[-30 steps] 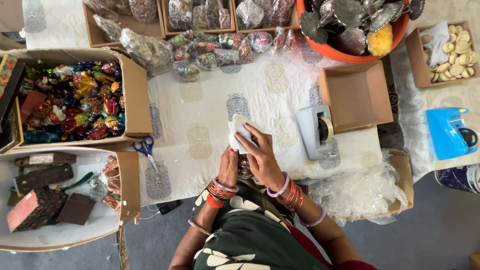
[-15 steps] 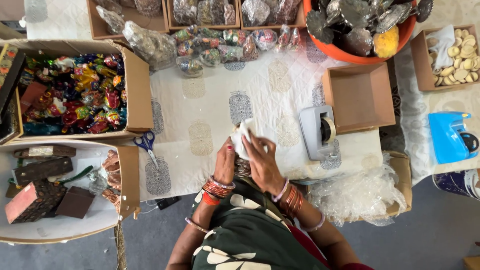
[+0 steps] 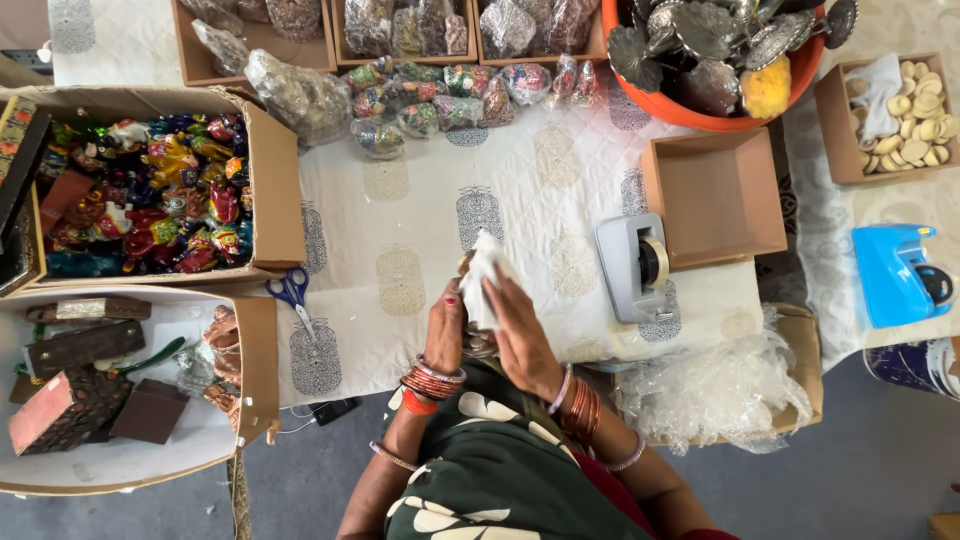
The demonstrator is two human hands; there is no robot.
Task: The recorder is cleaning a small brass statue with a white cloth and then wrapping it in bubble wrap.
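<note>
Both my hands meet near the front edge of the white patterned tablecloth point(image 3: 560, 190). My left hand point(image 3: 446, 328) and my right hand point(image 3: 518, 330) hold a small object wrapped in white paper point(image 3: 481, 283) between them. The paper sticks up above my fingers. What is inside the paper is hidden. Bangles ring both wrists.
A grey tape dispenser point(image 3: 636, 266) and an open brown box point(image 3: 716, 196) lie right of my hands. Blue-handled scissors point(image 3: 293, 291) lie to the left. A box of colourful figurines point(image 3: 150, 190) sits far left, clear plastic bags point(image 3: 720, 385) at lower right, an orange bowl point(image 3: 730, 60) behind.
My hands have kept working the white paper around the object, with my right hand sliding down over it. The view has shifted slightly.
</note>
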